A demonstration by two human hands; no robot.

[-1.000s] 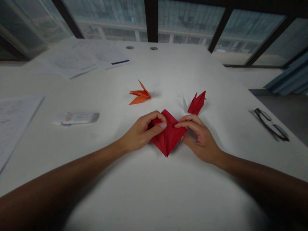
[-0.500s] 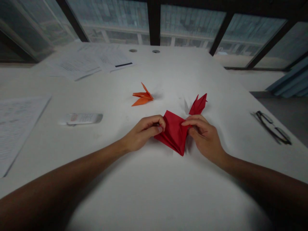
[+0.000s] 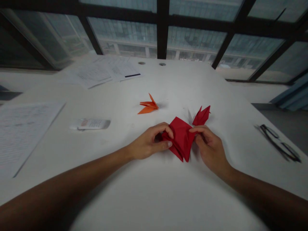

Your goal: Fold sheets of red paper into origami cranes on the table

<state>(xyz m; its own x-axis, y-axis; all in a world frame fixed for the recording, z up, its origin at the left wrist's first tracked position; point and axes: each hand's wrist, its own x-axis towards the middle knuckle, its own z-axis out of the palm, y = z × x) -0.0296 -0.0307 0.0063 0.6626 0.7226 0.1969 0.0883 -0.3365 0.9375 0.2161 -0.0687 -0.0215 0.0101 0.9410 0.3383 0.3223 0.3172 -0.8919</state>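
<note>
A folded piece of red paper (image 3: 182,138) stands tilted on the white table (image 3: 154,186), pinched from both sides. My left hand (image 3: 149,142) grips its left edge between thumb and fingers. My right hand (image 3: 210,147) is closed on its right edge. Just behind my right hand lies a finished red origami figure (image 3: 202,116). An orange origami figure (image 3: 148,105) rests farther back, left of centre.
A white remote control (image 3: 92,124) lies to the left. Printed sheets (image 3: 21,128) cover the left side, and more papers (image 3: 106,69) sit at the far end. Black glasses (image 3: 279,142) rest near the right edge. Windows run behind the table.
The red paper went from lying flat as a wide pointed shape to being raised and folded narrower between my hands. The view tilted up, showing more window.
</note>
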